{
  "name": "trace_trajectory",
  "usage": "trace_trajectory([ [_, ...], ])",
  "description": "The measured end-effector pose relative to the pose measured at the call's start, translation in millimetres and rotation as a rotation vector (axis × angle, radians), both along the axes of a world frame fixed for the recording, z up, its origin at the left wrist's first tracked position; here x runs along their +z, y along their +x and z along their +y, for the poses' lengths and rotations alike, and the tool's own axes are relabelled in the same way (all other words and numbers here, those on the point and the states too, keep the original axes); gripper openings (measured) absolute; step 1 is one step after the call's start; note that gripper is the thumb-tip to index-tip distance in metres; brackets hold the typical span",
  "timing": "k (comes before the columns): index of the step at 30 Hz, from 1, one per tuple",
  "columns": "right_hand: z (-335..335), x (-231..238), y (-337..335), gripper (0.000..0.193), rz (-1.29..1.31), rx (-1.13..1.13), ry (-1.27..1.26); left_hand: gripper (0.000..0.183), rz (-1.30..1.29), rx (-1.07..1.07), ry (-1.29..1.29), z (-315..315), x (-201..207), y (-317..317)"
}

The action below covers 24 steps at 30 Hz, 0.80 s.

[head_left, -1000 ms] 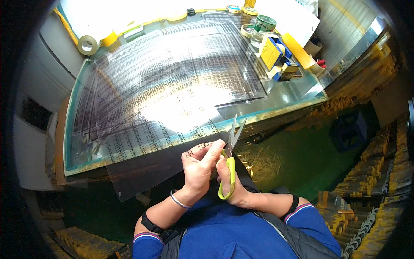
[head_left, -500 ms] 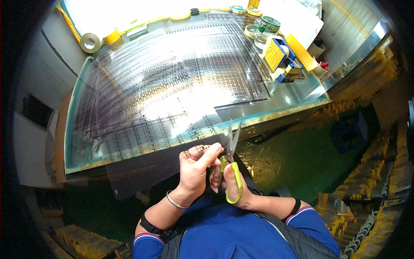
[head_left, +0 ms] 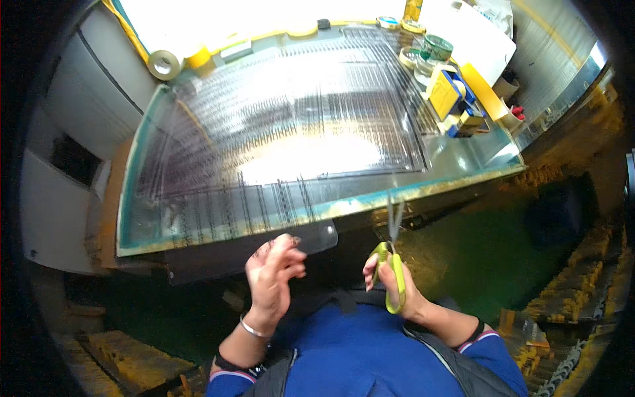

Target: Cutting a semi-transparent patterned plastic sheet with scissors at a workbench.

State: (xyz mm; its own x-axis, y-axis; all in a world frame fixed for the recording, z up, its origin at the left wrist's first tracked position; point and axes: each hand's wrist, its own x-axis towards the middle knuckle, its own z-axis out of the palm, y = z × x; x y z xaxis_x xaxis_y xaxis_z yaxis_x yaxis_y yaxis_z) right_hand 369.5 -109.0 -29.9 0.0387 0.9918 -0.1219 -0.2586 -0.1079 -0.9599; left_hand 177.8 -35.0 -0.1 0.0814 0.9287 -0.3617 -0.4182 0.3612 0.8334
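My right hand grips scissors with lime-green handles. Their blades point away from me toward the table's front edge and look slightly parted, though blurred. To the left, my left hand is raised, thumb and forefinger together and the other fingers loosely curled. Small dark marks by its fingertips appear to belong to a clear film strip, blurred by motion. Behind this hand, a large clear printed film with rows of dark marks overhangs the table edge.
More printed sheets cover the glass-topped table, under strong glare. At the far right are a blue-and-yellow tape dispenser and tape rolls. Another tape roll stands at the far left. A bright panel lies behind.
My hands have moved apart: the left leftward with its fingers loosened, the right rightward with the scissors. The table has shifted slightly right in view.
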Motion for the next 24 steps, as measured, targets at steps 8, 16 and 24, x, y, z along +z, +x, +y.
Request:
trace_trajectory([
  [8, 17, 8, 11, 0.026, -0.097, 0.040, 0.111, 0.039, 0.435, 0.369, 0.433, 11, 33, -81],
  [16, 18, 14, 18, 0.027, -0.075, -0.070, 0.090, 0.037, 0.300, 0.541, 0.549, 31, 35, -149],
  [24, 21, 32, 42, 0.024, -0.032, -0.266, -0.008, 0.036, 0.404, 0.142, 0.204, 28, 44, -289],
])
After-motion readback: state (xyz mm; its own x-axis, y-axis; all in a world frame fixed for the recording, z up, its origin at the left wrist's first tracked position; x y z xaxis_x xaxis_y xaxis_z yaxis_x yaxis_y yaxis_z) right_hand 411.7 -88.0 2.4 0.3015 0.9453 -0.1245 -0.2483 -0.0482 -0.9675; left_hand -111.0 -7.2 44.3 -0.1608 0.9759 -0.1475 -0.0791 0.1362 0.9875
